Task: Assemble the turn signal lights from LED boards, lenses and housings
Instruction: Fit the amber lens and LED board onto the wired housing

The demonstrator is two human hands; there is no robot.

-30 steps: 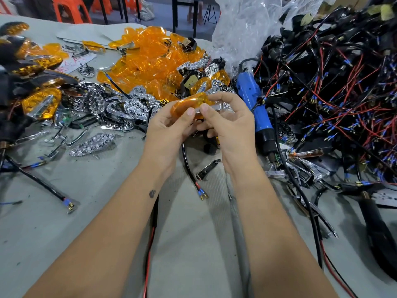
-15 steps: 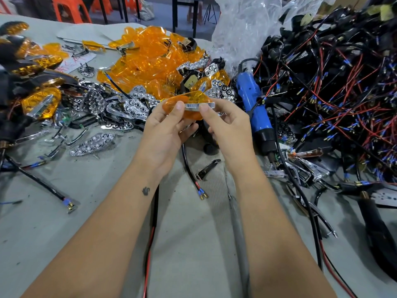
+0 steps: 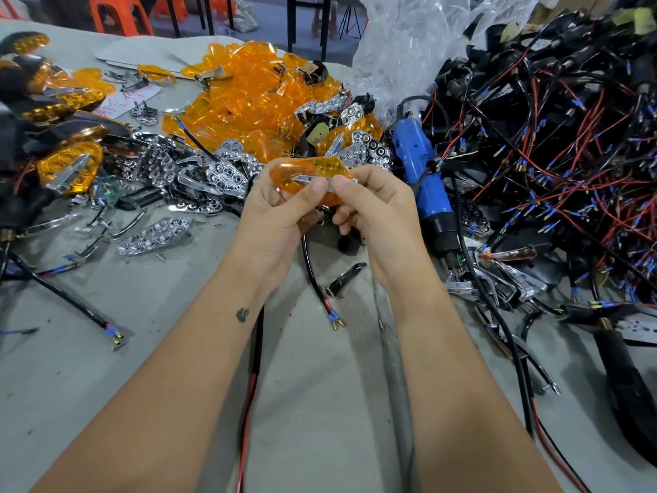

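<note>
Both hands at frame centre pinch one orange lens (image 3: 308, 172) with a chrome strip across it: left hand (image 3: 275, 215) grips its left end with thumb on top, right hand (image 3: 378, 211) clamps the right end, thumbs nearly touching. Orange lens pile (image 3: 249, 97) at 12 o'clock, chrome reflectors (image 3: 156, 236) at 9 to 10, blue electric screwdriver (image 3: 425, 172) just right at 2, tangled black housings with red wires (image 3: 551, 137) at 3, all on the grey table (image 3: 160, 350).

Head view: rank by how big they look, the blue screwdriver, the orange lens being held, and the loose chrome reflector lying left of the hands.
1. blue screwdriver
2. orange lens and chrome reflector: similar, and the lens is partly covered, so unranked.
</note>
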